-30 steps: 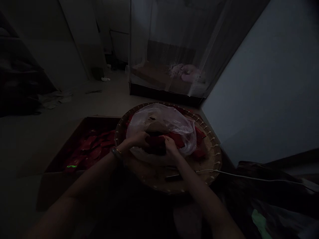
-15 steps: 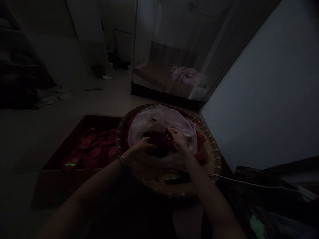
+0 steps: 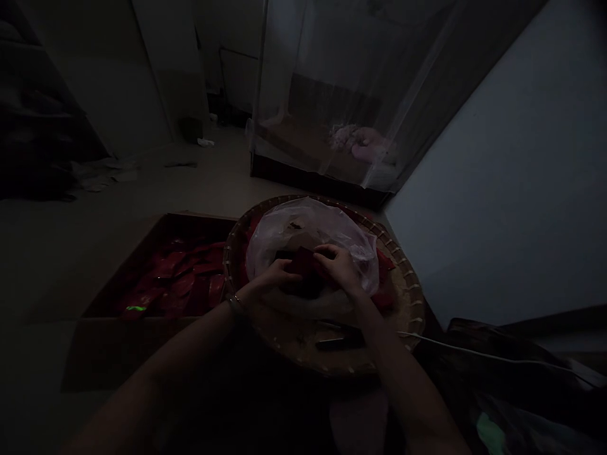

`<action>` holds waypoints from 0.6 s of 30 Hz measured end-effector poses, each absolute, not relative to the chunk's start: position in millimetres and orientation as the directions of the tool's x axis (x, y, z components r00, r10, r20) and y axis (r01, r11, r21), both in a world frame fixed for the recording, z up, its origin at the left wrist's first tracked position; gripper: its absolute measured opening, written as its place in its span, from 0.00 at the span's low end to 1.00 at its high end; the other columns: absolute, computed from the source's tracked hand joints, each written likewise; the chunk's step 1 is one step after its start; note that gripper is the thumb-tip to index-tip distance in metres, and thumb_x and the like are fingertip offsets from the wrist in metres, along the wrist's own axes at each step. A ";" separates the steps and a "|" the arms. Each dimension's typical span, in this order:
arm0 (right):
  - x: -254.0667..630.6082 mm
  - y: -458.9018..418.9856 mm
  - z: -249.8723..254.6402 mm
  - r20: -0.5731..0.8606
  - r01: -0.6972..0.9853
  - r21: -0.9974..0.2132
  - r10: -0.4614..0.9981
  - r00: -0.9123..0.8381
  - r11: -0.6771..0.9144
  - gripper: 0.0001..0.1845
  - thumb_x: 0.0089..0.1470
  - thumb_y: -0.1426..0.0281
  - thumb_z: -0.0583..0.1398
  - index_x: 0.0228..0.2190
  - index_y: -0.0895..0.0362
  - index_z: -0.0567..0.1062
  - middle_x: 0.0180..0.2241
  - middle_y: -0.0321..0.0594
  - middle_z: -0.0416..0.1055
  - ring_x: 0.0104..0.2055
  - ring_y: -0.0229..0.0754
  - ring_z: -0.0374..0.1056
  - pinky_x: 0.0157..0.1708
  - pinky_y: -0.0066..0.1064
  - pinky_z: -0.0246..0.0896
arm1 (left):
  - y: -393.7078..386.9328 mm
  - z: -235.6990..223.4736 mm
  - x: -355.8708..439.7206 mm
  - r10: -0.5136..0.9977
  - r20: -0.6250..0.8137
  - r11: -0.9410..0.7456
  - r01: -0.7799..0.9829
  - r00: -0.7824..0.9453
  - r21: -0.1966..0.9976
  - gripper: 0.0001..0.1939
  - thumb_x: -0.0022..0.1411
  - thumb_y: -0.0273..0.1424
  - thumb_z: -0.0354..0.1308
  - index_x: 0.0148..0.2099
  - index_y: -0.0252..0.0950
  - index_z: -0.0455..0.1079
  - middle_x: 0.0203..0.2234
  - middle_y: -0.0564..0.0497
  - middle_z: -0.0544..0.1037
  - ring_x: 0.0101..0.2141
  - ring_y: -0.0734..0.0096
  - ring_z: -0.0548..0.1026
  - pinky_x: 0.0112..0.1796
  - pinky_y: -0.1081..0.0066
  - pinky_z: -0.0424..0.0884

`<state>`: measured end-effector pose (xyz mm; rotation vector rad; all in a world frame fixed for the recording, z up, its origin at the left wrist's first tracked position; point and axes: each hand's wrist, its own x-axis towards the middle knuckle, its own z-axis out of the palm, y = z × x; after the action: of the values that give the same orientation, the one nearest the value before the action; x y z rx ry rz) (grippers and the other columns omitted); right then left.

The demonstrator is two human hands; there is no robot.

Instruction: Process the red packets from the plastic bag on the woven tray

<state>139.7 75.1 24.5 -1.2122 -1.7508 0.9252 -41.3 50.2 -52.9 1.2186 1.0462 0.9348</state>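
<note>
Both hands work over a round woven bamboo tray (image 3: 412,297) in dim light. Gripped in my left hand (image 3: 277,276) is a dark red packet (image 3: 303,260), its fingers closed around the left side. My right hand (image 3: 337,265) pinches at the packet's upper right edge, thumb and fingertips together. Beneath them a clear plastic bag (image 3: 327,221) lies spread open, with small dark bits on its far part. More red packets (image 3: 384,294) show at the bag's right side. A dark-handled tool (image 3: 332,343) rests near the tray's front; its kind is unclear.
Left of the tray stands an open cardboard box (image 3: 118,341) holding several shiny red packets (image 3: 184,268). A white cord (image 3: 474,349) runs off to the right. Behind is a netted bed (image 3: 322,139); a pale wall (image 3: 512,189) rises at right.
My right hand has drawn closer onto the red packet, its fingers now at the upper edge. The packet has shifted slightly right and tilted. The whole view has moved a little.
</note>
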 end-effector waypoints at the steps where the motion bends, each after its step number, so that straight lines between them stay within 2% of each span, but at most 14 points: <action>1: 140.3 74.6 27.5 0.246 0.395 -0.865 0.948 -0.201 0.309 0.09 0.44 0.68 0.61 0.30 0.57 0.78 0.31 0.39 0.76 0.34 0.43 0.70 0.36 0.33 0.63 | 49.8 -52.1 -41.0 0.952 -0.124 0.131 -0.008 0.279 0.991 0.23 0.42 0.33 0.68 0.42 0.28 0.72 0.28 0.49 0.77 0.27 0.72 0.74 0.28 0.75 0.70; 5: 140.2 75.5 38.7 0.364 0.419 -0.798 0.901 -0.236 0.433 0.08 0.45 0.71 0.59 0.28 0.54 0.78 0.31 0.37 0.76 0.36 0.43 0.70 0.41 0.35 0.62 | 48.0 -49.3 -40.5 0.940 -0.148 0.155 0.000 0.307 0.988 0.24 0.42 0.33 0.68 0.43 0.28 0.73 0.27 0.50 0.77 0.26 0.72 0.74 0.27 0.75 0.70; 10: 133.1 77.4 48.4 0.322 0.462 -0.727 0.846 -0.425 0.508 0.09 0.46 0.73 0.59 0.30 0.51 0.79 0.32 0.37 0.76 0.36 0.44 0.69 0.42 0.38 0.61 | 47.3 -49.7 -41.9 0.942 -0.115 0.121 -0.002 0.316 0.993 0.23 0.42 0.33 0.68 0.42 0.29 0.74 0.27 0.50 0.78 0.27 0.71 0.74 0.28 0.75 0.70; 14: 129.0 77.0 47.7 0.345 0.509 -0.650 0.816 -0.464 0.564 0.07 0.45 0.72 0.62 0.29 0.51 0.79 0.30 0.39 0.74 0.37 0.45 0.66 0.45 0.40 0.58 | 47.1 -48.2 -41.2 0.950 -0.101 0.115 -0.030 0.297 0.993 0.22 0.42 0.33 0.68 0.41 0.29 0.74 0.27 0.50 0.77 0.28 0.71 0.74 0.30 0.73 0.70; 16: 129.6 76.7 46.6 0.360 0.487 -0.650 0.801 -0.478 0.583 0.09 0.45 0.71 0.63 0.32 0.52 0.78 0.34 0.40 0.74 0.40 0.46 0.66 0.46 0.40 0.57 | 46.7 -46.1 -40.4 0.956 -0.100 0.121 -0.061 0.276 0.991 0.23 0.41 0.33 0.69 0.41 0.28 0.74 0.27 0.50 0.77 0.28 0.71 0.74 0.30 0.73 0.70; 18: 131.9 76.9 46.4 0.350 0.429 -0.703 0.801 -0.486 0.567 0.14 0.44 0.71 0.63 0.36 0.53 0.77 0.39 0.40 0.74 0.43 0.46 0.66 0.47 0.39 0.58 | 46.3 -43.7 -39.7 0.960 -0.104 0.136 -0.109 0.259 0.985 0.24 0.41 0.33 0.69 0.42 0.28 0.73 0.28 0.50 0.77 0.28 0.72 0.74 0.30 0.73 0.70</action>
<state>131.9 76.9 46.4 -0.9789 -2.1275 0.7120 -39.7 46.3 -43.7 1.1404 0.9868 0.9925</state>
